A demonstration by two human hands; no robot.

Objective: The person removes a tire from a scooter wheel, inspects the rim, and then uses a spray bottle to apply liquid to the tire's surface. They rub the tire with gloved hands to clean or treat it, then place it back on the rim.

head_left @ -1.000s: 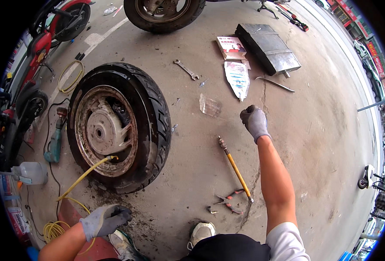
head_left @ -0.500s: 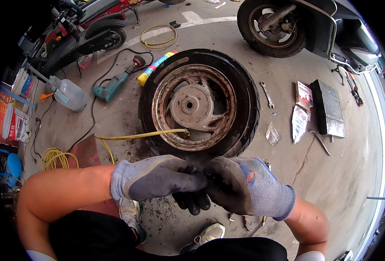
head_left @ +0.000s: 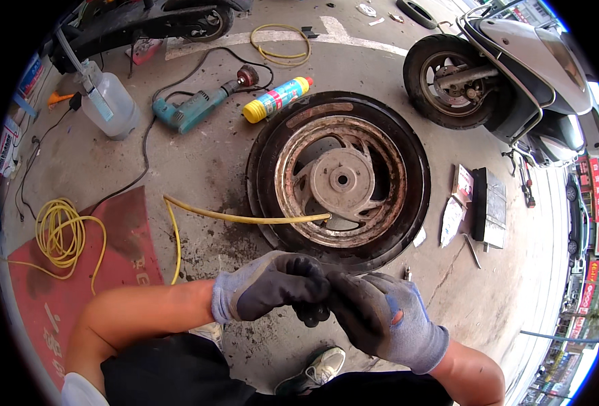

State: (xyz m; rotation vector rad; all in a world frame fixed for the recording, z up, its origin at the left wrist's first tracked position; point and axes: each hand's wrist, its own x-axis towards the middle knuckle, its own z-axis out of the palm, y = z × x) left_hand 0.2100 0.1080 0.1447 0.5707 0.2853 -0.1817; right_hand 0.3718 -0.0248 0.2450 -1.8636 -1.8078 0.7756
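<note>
My left hand (head_left: 275,287) and my right hand (head_left: 380,314), both in grey-blue gloves with dark palms, meet in front of my body. Their fingers are curled in and touch at the tips; whatever they may hold is hidden. Just beyond them a scooter wheel (head_left: 343,166) lies flat on the ground, its rusty rim inside a black tyre (head_left: 262,203). A yellow air hose (head_left: 245,217) runs from the left to the lower part of the rim, where its end sits. Neither hand touches the wheel.
Left of the wheel lie a teal power drill (head_left: 198,108) with a round brush, a yellow-capped bottle (head_left: 277,100) and a spray bottle (head_left: 110,105). A coiled hose (head_left: 60,233) rests on a red mat (head_left: 130,237). A metal box (head_left: 490,208) and a parked scooter (head_left: 516,68) are at right.
The whole view has shifted, so the wheel now appears farther right and lower. My hands stay together, with the left fingers curled in more tightly against the right ones.
</note>
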